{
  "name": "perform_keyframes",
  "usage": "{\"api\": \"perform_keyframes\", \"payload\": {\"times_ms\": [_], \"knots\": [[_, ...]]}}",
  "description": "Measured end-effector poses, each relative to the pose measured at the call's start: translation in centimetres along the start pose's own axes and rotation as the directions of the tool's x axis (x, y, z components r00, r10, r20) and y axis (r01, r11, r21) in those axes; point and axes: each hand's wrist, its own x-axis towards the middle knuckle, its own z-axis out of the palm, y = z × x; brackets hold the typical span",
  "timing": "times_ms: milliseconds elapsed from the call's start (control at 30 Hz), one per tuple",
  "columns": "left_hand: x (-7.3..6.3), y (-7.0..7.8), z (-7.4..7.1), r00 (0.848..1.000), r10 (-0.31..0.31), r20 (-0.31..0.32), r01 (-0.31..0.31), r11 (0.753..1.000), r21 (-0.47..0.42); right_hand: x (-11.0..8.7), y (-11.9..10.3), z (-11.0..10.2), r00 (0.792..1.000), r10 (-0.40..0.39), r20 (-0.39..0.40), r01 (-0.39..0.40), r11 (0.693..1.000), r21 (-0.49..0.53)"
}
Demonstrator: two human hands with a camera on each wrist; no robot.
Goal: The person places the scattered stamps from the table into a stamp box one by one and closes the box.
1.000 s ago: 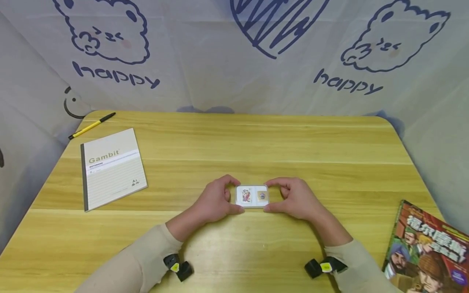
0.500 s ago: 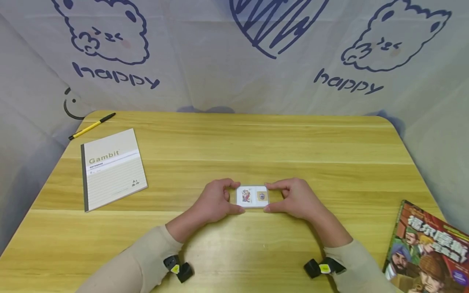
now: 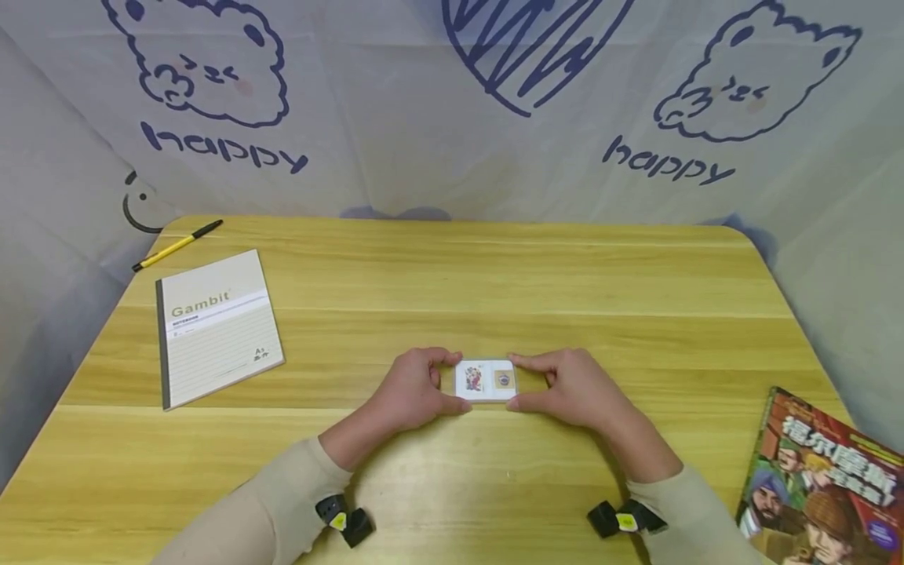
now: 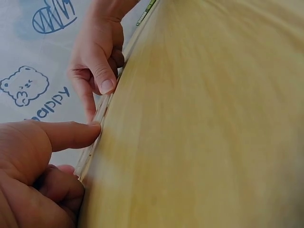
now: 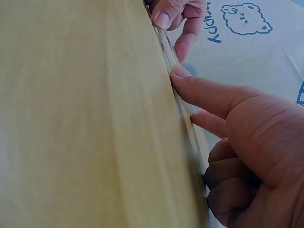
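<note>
A small flat rectangular case (image 3: 489, 380) with clear edges lies low at the table's middle in the head view. Its white inside shows a colourful little picture on the left and a tan square with a dark round mark on the right. My left hand (image 3: 415, 390) pinches the left end between thumb and index finger. At the opposite end my right hand (image 3: 577, 390) grips it the same way, thumb on the near edge. Both wrist views show the thin clear side of the case (image 4: 89, 154) close to the tabletop; whether its underside touches the wood I cannot tell.
On the wooden table (image 3: 494, 282) a Gambit notebook (image 3: 220, 333) lies to the left, with a yellow and black pen (image 3: 176, 246) behind it. An illustrated book (image 3: 822, 486) lies at the right front. A printed cloth (image 3: 452, 157) hangs behind the table.
</note>
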Motion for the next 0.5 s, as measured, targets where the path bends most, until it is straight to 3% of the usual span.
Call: {"api": "perform_keyframes", "payload": {"times_ms": [233,500], "knots": [[-0.12,-0.22,0.28,1.000,0.013,-0.006,-0.012,0.995,0.096,0.08,0.33,0.34,0.999,-0.047,-0.015,0.047,0.999,-0.023],[-0.25,0.10,-0.07,0.996,0.048,0.069,-0.063,0.970,0.234,-0.06,0.55,0.52,0.999,-0.038,-0.017,0.038,0.999,-0.006]]}}
